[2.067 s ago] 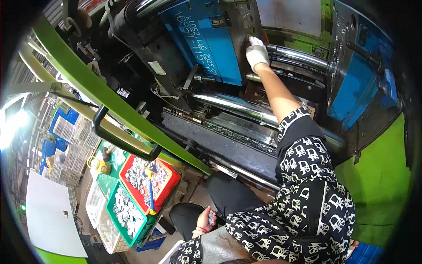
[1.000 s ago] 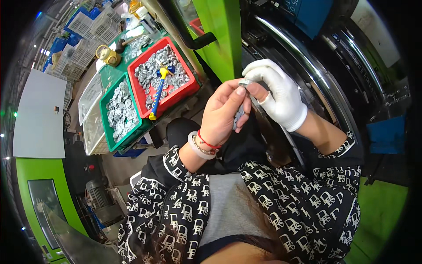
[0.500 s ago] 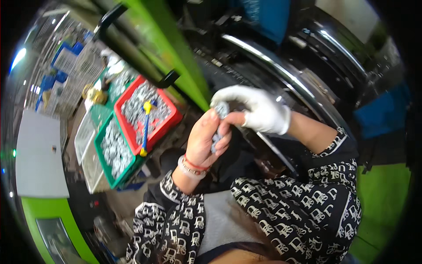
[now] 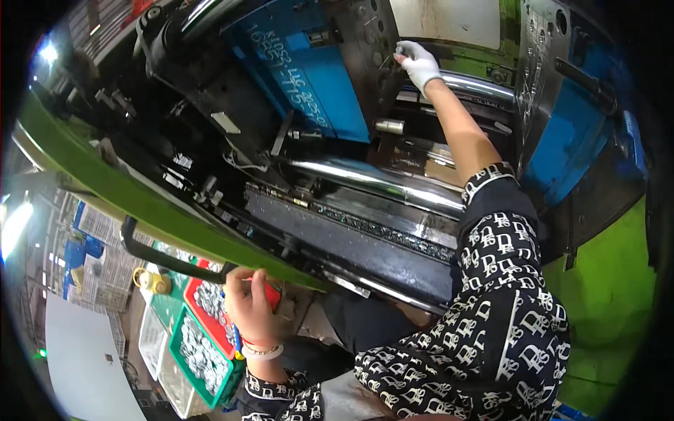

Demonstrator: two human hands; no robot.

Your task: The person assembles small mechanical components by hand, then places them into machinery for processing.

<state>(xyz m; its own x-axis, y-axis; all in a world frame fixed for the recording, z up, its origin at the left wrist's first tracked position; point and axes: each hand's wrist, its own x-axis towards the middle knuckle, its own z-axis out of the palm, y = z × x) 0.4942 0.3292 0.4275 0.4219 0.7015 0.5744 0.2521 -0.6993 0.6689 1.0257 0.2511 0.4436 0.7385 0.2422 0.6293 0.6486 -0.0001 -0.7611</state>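
My right hand (image 4: 421, 64), in a white glove with bare fingertips showing, reaches far into the machine. Its fingers pinch a small grey piece (image 4: 400, 51) beside the dark steel mould plate (image 4: 361, 52); the piece's exact shape is too small to make out. My left hand (image 4: 249, 309) is bare, with bracelets at the wrist, and partly blurred. It is raised with fingers apart at the lower end of the black door handle (image 4: 172, 259), on the green machine door (image 4: 175, 217). Whether it touches the handle I cannot tell.
Below the left hand stand a red bin (image 4: 272, 298) and a green bin (image 4: 219, 398), both with grey parts. A yellow-and-blue tool (image 4: 237, 344) lies across the red one. Polished bars (image 4: 379, 184) and a blue mould block (image 4: 309, 77) surround my right arm.
My hands were together over a round grey part; they have parted. The right has reached forward into the machine, the left has moved to the door handle. The view has turned toward the machine.
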